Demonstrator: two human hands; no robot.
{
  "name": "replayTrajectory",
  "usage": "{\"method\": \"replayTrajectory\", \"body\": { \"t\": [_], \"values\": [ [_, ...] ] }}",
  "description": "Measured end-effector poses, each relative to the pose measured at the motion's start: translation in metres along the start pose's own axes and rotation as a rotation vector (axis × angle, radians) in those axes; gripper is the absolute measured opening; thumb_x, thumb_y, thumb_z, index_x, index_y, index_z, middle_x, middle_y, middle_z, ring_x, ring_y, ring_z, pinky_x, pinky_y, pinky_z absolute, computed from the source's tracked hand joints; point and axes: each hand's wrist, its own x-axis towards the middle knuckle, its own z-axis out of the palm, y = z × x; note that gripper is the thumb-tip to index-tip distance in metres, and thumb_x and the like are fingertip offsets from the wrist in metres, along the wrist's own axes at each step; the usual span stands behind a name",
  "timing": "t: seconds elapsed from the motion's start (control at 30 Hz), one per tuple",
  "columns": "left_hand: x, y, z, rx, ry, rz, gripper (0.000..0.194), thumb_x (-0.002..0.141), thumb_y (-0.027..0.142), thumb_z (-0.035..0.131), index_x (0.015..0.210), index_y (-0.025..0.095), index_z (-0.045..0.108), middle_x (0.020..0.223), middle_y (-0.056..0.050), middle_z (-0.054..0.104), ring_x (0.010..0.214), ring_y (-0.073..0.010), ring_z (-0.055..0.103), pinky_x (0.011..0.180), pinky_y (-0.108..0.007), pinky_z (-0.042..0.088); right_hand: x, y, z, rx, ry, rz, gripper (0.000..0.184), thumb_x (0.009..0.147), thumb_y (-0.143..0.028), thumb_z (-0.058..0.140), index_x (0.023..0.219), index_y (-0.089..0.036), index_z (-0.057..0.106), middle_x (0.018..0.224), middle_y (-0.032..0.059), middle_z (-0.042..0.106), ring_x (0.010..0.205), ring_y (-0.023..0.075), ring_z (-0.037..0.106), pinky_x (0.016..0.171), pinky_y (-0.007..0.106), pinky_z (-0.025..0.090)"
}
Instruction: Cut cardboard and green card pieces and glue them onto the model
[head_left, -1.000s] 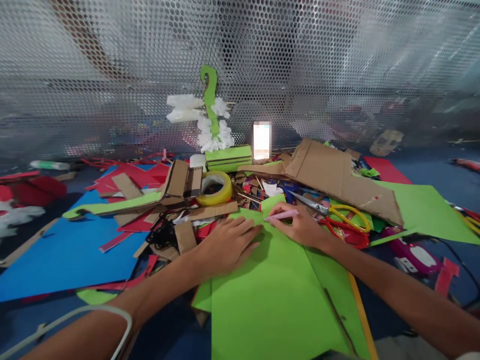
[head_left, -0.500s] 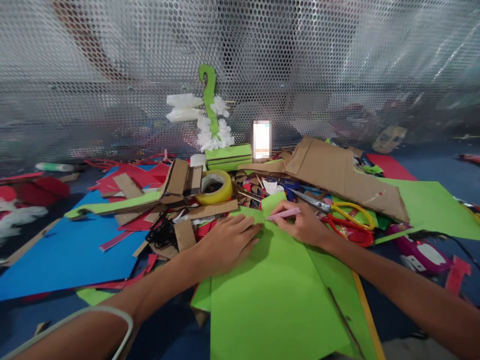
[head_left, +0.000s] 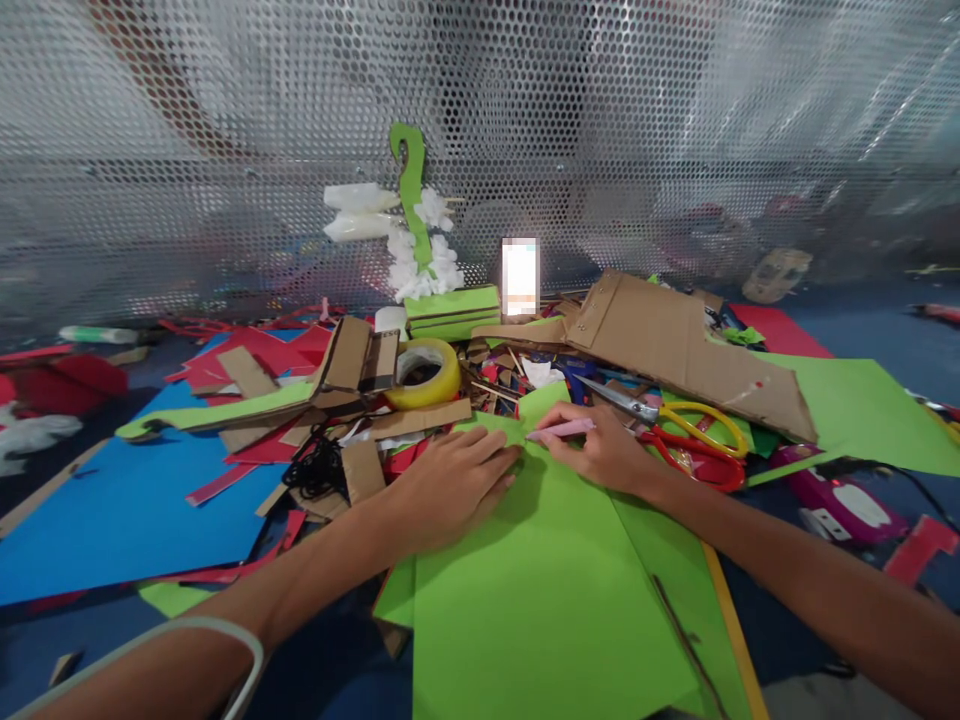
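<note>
A large sheet of bright green paper lies in front of me, over more green pieces. My left hand rests flat on its upper left part, fingers stretched out and nothing held. Between the thumb and fingers of my right hand is a pink pen, its tip at the green sheet close to my left fingertips. Scissors with yellow and red handles lie just beyond my right hand. A roll of yellow tape sits past my left hand.
Brown cardboard lies at the back right, near a lit phone-like screen. A green curved cutout stands among white tufts. Blue paper, black string and scraps spread left. A purple device lies right. Perforated metallic sheeting rises behind.
The whole view has shifted slightly, so things appear a little further left. Both hands keep nearly the same pose on the green sheet, and the pen stays in my right hand.
</note>
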Motion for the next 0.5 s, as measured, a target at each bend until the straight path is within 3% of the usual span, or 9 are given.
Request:
{"method": "replayTrajectory", "body": {
  "t": [0.5],
  "values": [
    [0.0013,0.0002,-0.0025,0.001,0.003,0.007,0.03,0.105,0.026,0.05,0.128,0.015,0.065,0.104,-0.01,0.067,0.096,-0.024,0.062,0.084,-0.038,0.05,-0.0006,0.0009,-0.0001,0.001,0.009,-0.012,0.012,0.095,-0.025,0.064,0.093,-0.019,0.074,0.084,0.0017,0.076,0.071,0.0156,0.065,0.065,0.027,0.043]
  ]
}}
